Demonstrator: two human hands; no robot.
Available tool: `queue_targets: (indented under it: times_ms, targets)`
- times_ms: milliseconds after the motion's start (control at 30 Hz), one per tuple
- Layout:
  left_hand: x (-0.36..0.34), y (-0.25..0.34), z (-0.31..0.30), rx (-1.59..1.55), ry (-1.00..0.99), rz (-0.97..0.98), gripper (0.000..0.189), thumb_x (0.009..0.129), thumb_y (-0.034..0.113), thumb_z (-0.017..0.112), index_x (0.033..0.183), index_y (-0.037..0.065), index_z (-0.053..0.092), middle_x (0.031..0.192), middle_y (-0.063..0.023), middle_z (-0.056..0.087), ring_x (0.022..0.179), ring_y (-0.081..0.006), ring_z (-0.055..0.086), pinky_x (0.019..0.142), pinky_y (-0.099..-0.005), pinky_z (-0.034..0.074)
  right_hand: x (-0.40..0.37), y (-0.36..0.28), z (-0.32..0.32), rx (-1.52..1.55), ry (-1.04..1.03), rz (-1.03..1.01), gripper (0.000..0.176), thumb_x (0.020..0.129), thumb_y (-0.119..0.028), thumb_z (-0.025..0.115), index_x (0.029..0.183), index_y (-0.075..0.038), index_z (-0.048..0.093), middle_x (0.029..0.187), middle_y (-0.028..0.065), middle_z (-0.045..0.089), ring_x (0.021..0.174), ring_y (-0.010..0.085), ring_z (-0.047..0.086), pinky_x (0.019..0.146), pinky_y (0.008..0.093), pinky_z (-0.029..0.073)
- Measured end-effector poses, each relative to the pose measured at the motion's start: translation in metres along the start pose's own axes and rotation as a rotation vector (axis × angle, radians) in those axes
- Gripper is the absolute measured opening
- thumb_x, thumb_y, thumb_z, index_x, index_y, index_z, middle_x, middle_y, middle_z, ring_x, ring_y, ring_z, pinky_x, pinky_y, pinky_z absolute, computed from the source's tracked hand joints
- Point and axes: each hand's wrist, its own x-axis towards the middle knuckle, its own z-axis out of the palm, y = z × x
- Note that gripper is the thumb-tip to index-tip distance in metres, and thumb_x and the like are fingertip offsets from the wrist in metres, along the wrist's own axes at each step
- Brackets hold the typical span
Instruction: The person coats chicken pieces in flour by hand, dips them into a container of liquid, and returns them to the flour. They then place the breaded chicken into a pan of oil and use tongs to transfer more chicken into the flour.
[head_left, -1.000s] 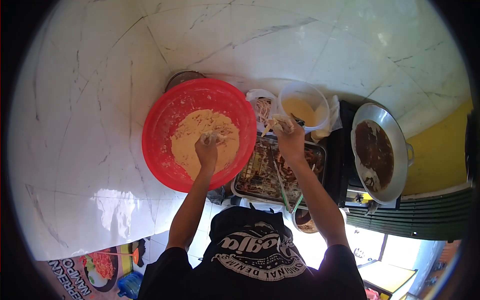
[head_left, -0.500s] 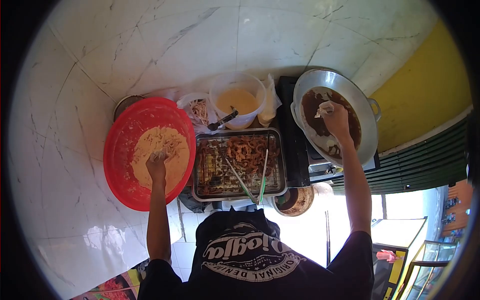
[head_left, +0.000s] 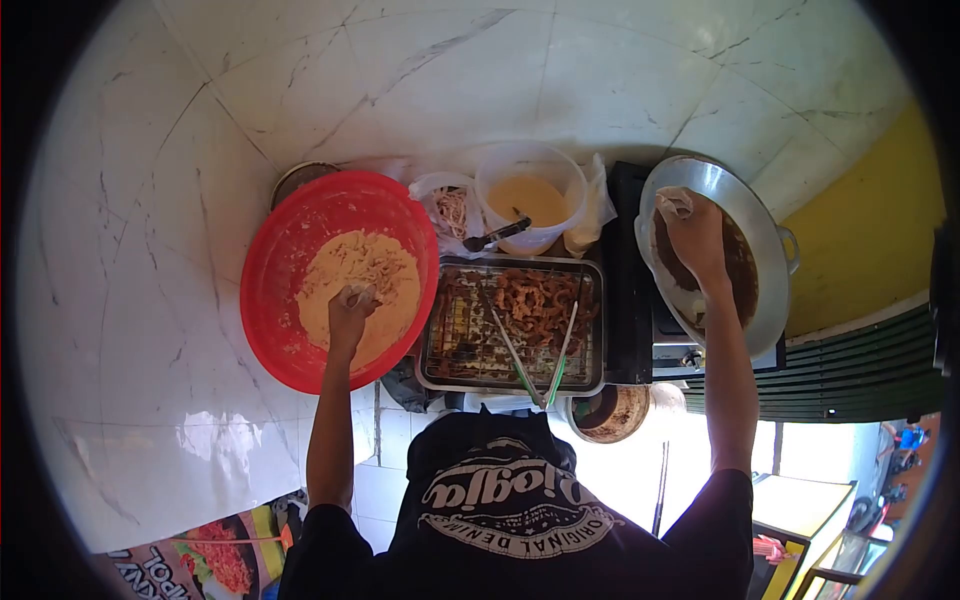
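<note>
I have the flour (head_left: 395,305) spread in a pale, crumbly heap inside the red basin (head_left: 265,335), at the left of the counter. My left hand (head_left: 349,308) is down at the near side of that heap; its fingers are drawn together and dusted white, and I cannot tell whether they pinch anything. My right hand (head_left: 697,232) is well apart, above the pan (head_left: 775,300) at the far right. Its fingers curl inward with a pale coating on them, and I cannot tell from here if a piece sits between them. Dark brown liquid (head_left: 742,268) shows in the pan around that hand.

Between basin and pan I see a metal tray (head_left: 510,388) with a rack; brown fried pieces (head_left: 540,305) lie mostly on its right half, and green-handled tongs (head_left: 553,385) rest across its near edge. Beyond the tray stand a bag of pale strips (head_left: 452,210) and, to its right, a clear tub (head_left: 572,185) of yellowish liquid. A bucket (head_left: 628,415) sits nearer, just beyond the tray's right corner.
</note>
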Motion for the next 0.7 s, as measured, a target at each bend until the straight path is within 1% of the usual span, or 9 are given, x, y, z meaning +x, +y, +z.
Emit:
queue_targets:
  times_ms: [33, 100, 167, 300, 367, 433, 533, 633, 700]
  targets:
    - [-0.003, 0.002, -0.001, 0.008, 0.031, -0.007, 0.017, 0.088, 0.011, 0.059, 0.093, -0.005, 0.058, 0.084, -0.0094, 0.064, 0.075, -0.0156, 0.063, 0.068, -0.0249, 0.051, -0.001, -0.017, 0.011, 0.021, -0.021, -0.013, 0.018, 0.082, -0.011, 0.06, 0.097, -0.002, 0.066, 0.089, 0.0147, 0.068, 0.085, 0.0232, 0.067, 0.077, 0.0312, 0.05]
    - [-0.004, 0.007, -0.001, -0.038, -0.008, -0.012, 0.016, 0.089, 0.011, 0.057, 0.093, -0.005, 0.057, 0.086, -0.0106, 0.063, 0.077, -0.0162, 0.064, 0.069, -0.025, 0.052, -0.007, -0.051, 0.034, 0.406, -0.245, -0.111, 0.016, 0.085, -0.005, 0.057, 0.098, -0.001, 0.065, 0.09, 0.0101, 0.069, 0.083, 0.0162, 0.065, 0.075, 0.0274, 0.05]
    - [-0.004, 0.009, -0.004, -0.061, -0.015, -0.009, 0.016, 0.09, 0.01, 0.056, 0.094, -0.005, 0.056, 0.088, -0.0109, 0.063, 0.078, -0.0164, 0.064, 0.07, -0.0247, 0.052, -0.02, -0.092, 0.06, 0.615, -0.45, -0.019, 0.016, 0.086, -0.002, 0.054, 0.099, 0.0, 0.063, 0.091, 0.0063, 0.067, 0.082, 0.0131, 0.063, 0.073, 0.0266, 0.049]
    - [-0.015, 0.024, -0.002, -0.161, -0.058, -0.005, 0.015, 0.091, 0.009, 0.052, 0.098, -0.005, 0.054, 0.091, -0.0105, 0.062, 0.081, -0.0156, 0.064, 0.072, -0.0242, 0.053, -0.05, -0.126, 0.149, 0.797, -0.821, -0.038, 0.028, 0.087, -0.009, 0.06, 0.112, 0.002, 0.058, 0.09, 0.0068, 0.066, 0.077, 0.0109, 0.06, 0.069, 0.0258, 0.049]
    - [-0.018, 0.03, -0.002, -0.215, -0.065, 0.012, 0.017, 0.091, 0.012, 0.053, 0.098, -0.004, 0.054, 0.092, -0.0102, 0.061, 0.082, -0.0156, 0.063, 0.075, -0.0254, 0.053, -0.071, -0.135, 0.205, 0.787, -0.852, -0.105, 0.033, 0.086, -0.01, 0.061, 0.117, 0.002, 0.055, 0.095, 0.0078, 0.065, 0.079, 0.0122, 0.061, 0.07, 0.0265, 0.049]
    - [-0.022, 0.03, -0.005, -0.263, -0.081, 0.025, 0.02, 0.091, 0.015, 0.054, 0.099, -0.004, 0.054, 0.092, -0.01, 0.061, 0.083, -0.0155, 0.063, 0.078, -0.0266, 0.052, -0.088, -0.159, 0.228, 0.409, -0.834, -0.158, 0.038, 0.084, -0.011, 0.063, 0.119, 0.001, 0.053, 0.095, 0.0096, 0.065, 0.081, 0.0134, 0.061, 0.071, 0.0268, 0.049]
    - [-0.024, 0.032, -0.013, -0.353, -0.109, 0.034, 0.02, 0.092, 0.014, 0.052, 0.102, -0.003, 0.054, 0.095, -0.0093, 0.061, 0.087, -0.0149, 0.062, 0.081, -0.0268, 0.052, -0.107, -0.169, 0.266, 0.644, -0.744, -0.087, 0.031, 0.081, -0.009, 0.064, 0.111, -0.002, 0.06, 0.089, 0.0164, 0.066, 0.077, 0.0229, 0.065, 0.07, 0.032, 0.049]
    - [-0.027, 0.037, -0.021, -0.371, -0.117, 0.003, 0.023, 0.091, 0.015, 0.052, 0.106, -0.002, 0.054, 0.099, -0.0098, 0.061, 0.09, -0.0162, 0.062, 0.081, -0.0279, 0.051, -0.106, -0.162, 0.284, 0.754, -0.733, -0.028, 0.029, 0.08, -0.01, 0.067, 0.107, -0.003, 0.062, 0.086, 0.015, 0.067, 0.074, 0.0227, 0.065, 0.067, 0.0328, 0.049]
    - [-0.03, 0.035, -0.026, -0.286, -0.061, -0.012, 0.026, 0.091, 0.014, 0.05, 0.111, -0.002, 0.054, 0.106, -0.0091, 0.061, 0.089, -0.0163, 0.062, 0.079, -0.0278, 0.047, -0.101, -0.156, 0.277, 0.641, -0.722, -0.057, 0.026, 0.08, -0.01, 0.067, 0.104, -0.002, 0.064, 0.083, 0.0136, 0.067, 0.072, 0.0204, 0.064, 0.066, 0.0323, 0.049]
